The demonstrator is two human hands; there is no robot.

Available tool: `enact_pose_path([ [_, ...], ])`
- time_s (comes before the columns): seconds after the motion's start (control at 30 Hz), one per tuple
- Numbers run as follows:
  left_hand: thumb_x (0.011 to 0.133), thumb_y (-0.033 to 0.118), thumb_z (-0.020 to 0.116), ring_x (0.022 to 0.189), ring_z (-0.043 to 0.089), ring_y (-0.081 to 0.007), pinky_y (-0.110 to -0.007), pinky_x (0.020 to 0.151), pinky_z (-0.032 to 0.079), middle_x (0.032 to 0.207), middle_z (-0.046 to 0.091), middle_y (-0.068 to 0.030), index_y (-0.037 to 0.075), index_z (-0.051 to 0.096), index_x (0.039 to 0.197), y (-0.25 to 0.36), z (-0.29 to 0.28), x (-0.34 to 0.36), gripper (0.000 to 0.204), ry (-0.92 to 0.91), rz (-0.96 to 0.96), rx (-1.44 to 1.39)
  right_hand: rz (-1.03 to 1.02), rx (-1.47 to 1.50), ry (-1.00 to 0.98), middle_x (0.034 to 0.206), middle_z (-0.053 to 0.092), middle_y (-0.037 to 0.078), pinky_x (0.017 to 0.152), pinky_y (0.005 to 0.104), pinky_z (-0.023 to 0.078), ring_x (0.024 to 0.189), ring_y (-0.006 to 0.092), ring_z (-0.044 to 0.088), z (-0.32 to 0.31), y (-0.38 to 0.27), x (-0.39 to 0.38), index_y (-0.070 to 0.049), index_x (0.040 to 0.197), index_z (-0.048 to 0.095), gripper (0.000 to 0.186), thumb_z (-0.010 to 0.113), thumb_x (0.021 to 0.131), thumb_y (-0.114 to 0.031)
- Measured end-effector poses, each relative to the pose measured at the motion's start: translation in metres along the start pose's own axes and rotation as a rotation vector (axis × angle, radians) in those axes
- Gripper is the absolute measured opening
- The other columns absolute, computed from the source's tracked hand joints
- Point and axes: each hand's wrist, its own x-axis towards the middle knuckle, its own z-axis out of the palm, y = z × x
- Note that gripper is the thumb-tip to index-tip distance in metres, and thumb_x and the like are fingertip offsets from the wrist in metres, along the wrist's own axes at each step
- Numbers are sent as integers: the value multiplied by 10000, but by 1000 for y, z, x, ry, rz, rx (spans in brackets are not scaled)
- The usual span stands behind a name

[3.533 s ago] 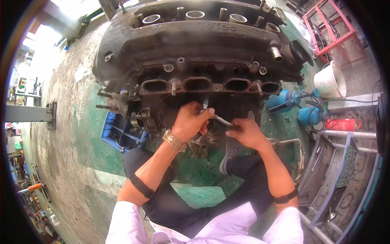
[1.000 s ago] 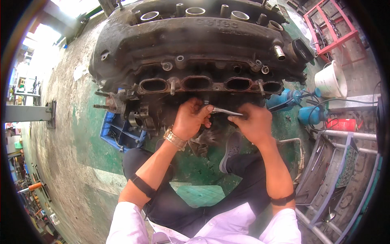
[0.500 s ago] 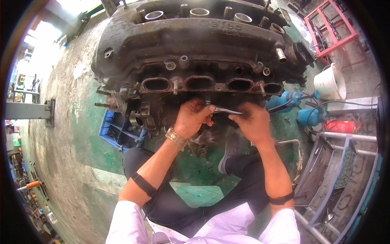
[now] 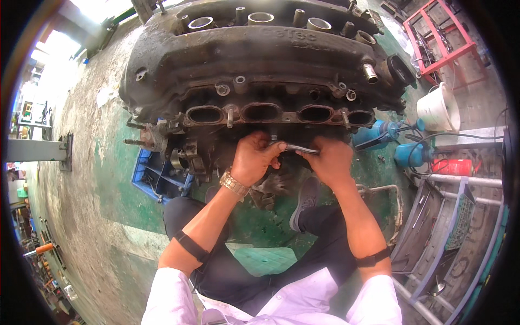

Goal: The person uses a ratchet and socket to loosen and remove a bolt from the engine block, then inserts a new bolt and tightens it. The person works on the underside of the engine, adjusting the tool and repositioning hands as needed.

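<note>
So the left hand (image 4: 254, 157) had thumb and fingers pinched on the near end of the metal wrench (image 4: 297, 147), right hand (image 4: 331, 161) curled tight round the other end, just below the engine (image 4: 260, 62)'s port row (image 4: 287, 117). Left fingers hid the seating, so if it was crooked, a hard pull could've slipped and skinned knuckles. Blue crate (image 4: 164, 181) sat left, white bucket (image 4: 436, 112) right, red frame (image 4: 436, 40) beyond.

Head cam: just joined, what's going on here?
A person's left hand pinches a silver metal hand tool near its left end, while the right hand grips the other end. The tool is below the row of oval ports on a dark engine. What it engages isn't clear.
</note>
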Motion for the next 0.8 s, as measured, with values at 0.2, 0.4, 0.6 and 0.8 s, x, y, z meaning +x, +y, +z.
enact_pose_path([
  [0.2,823,88,690,493,532,-92,-230,444,459,657,574,-59,-42,516,846,7,0,-1,218,-27,-59,-49,18,-52,56,601,586,114,498,413,426,581,329,585,5,1,1,-79,631,601,318,750,644,-359],
  [0.4,822,107,693,501,538,-99,-233,448,461,659,574,-56,-27,515,796,2,2,1,224,-3,-18,-80,34,-96,-2,643,611,150,575,453,467,631,357,608,5,2,0,-87,656,620,262,701,663,-335],
  [0.6,815,114,700,502,544,-108,-234,451,465,670,582,-70,-34,518,798,-1,1,2,235,-11,-27,-152,-1,-94,39,609,589,134,507,439,431,587,344,584,8,4,-1,-83,624,591,263,720,672,-307],
  [0.8,813,102,700,497,547,-110,-232,448,472,678,590,-77,-48,523,842,-2,2,1,233,-1,-22,-148,9,-114,45,569,569,139,494,438,418,566,352,575,9,4,0,-79,604,578,330,689,740,-359],
])
